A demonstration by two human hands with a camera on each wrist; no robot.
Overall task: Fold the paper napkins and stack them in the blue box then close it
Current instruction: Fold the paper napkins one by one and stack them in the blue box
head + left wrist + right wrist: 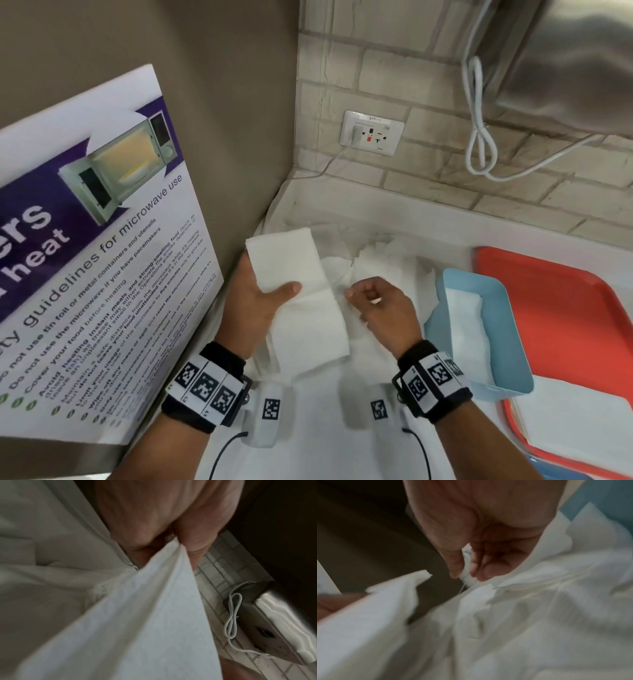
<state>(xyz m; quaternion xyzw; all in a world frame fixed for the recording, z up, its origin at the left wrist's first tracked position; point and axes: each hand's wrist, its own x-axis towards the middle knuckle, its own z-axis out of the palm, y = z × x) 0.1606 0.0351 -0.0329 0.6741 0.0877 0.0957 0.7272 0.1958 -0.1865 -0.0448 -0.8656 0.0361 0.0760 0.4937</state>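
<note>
My left hand (pixel 263 301) holds a long folded white napkin (pixel 301 301) above the counter, thumb on top and fingers beneath; in the left wrist view the napkin (pixel 145 622) runs out from between the thumb and fingers. My right hand (pixel 373 308) is just right of it, fingers curled, pinching the edge of a loose napkin from the crumpled pile (pixel 387 263); the right wrist view shows thumb and fingertips (pixel 481 573) nipping a bit of white paper (pixel 467 578). The open light blue box (pixel 507 349) stands to the right with folded napkins (pixel 469 329) inside.
A red tray (pixel 561 308) lies under and behind the box, with a white sheet (pixel 575 414) on its near end. A microwave poster (pixel 92 260) leans at the left. Behind are a brick wall with a socket (pixel 373 132), a white cable (pixel 479 137) and a steel appliance (pixel 565 54).
</note>
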